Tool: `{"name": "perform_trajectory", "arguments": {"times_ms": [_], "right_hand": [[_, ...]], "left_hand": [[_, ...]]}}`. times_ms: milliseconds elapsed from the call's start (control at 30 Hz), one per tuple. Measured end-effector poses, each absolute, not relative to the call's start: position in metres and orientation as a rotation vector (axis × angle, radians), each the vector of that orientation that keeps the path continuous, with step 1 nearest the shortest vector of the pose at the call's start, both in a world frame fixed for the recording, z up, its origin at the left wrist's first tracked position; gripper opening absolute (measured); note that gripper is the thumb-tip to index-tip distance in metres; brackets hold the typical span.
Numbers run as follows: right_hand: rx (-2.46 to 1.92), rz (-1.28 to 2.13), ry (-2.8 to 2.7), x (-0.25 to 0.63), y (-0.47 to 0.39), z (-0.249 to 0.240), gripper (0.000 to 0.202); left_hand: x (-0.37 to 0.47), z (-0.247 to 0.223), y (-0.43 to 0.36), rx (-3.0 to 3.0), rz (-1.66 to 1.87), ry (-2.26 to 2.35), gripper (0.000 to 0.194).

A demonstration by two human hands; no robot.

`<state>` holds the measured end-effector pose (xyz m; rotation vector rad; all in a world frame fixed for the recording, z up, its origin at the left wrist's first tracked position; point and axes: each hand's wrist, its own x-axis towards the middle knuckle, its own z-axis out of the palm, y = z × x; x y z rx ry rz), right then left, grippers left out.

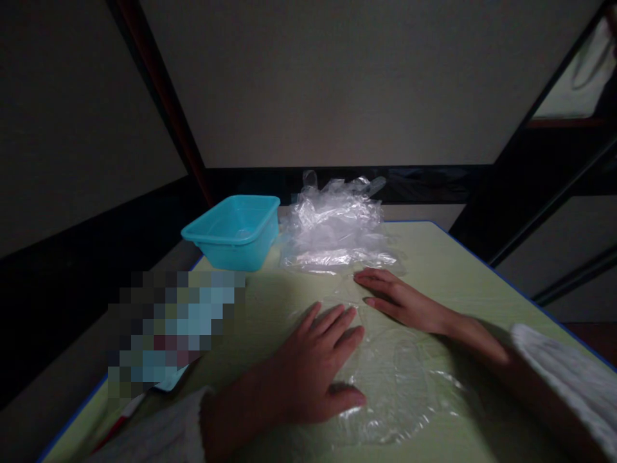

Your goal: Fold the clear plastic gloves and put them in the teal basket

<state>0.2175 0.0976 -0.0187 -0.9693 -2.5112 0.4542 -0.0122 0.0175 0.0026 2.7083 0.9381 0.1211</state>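
Observation:
A thin clear plastic piece (pixel 400 386), which looks like a disposable glove, is spread on the table in front of me. My left hand (pixel 325 360) rests on its left side, palm down, fingers stretched and thumb apart. Near its far end, my right hand (pixel 398 297) lies low over the plastic with fingers extended. Neither hand grips anything. Beyond them sits a pile of clear plastic gloves (pixel 337 225), with some finger shapes sticking up at the top.
A turquoise plastic basin (pixel 236 251) stands at the back left of the pale green table (pixel 434 257), which has a blue edge. Left of my left hand is a blurred-out object (pixel 193 321); a red and white thin item (pixel 118 424) lies below it. A wall rises behind.

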Motion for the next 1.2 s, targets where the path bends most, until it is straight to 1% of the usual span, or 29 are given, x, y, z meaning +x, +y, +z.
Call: {"name": "perform_trajectory", "arguments": {"times_ms": [233,433,500,633,667,733,800,867,967,1067,1200], "right_hand": [[-0.95,0.566,-2.415,0.217,0.092,-0.008,0.038],[-0.958,0.722,-2.138,0.214,0.089,-0.003,0.032],[-0.953,0.78,-2.026,0.212,0.089,-0.004,0.029],[-0.925,0.784,-1.854,0.207,0.087,-0.006,0.016],[-0.909,0.775,-1.83,0.205,0.086,-0.006,0.012],[-0.888,0.776,-1.8,0.203,0.084,-0.007,0.01],[-0.902,0.816,-1.789,0.202,0.082,-0.007,0.013],[-0.929,0.87,-1.78,0.202,0.08,-0.006,0.02],[-0.946,0.895,-1.769,0.204,0.078,-0.004,0.026],[-0.945,0.875,-1.761,0.206,0.078,-0.001,0.026],[-0.924,0.851,-1.759,0.208,0.079,0.0,0.025]], "left_hand": [[-0.014,-0.001,0.019,2.72,0.219,0.942,0.069],[-0.014,-0.001,0.021,2.753,0.268,0.932,0.066],[-0.012,0.0,0.021,2.755,0.315,0.949,0.058],[-0.01,-0.002,0.025,2.682,0.53,1.161,0.029],[-0.011,-0.004,0.027,2.651,0.596,1.239,0.025],[-0.012,-0.008,0.033,2.575,0.729,1.381,0.027],[-0.015,-0.014,0.039,2.48,0.811,1.484,0.034],[-0.018,-0.019,0.045,2.394,0.844,1.524,0.039],[-0.02,-0.024,0.051,2.304,0.872,1.526,0.042],[-0.02,-0.024,0.053,2.257,0.877,1.539,0.039],[-0.02,-0.02,0.054,2.251,0.843,1.54,0.026]]}}
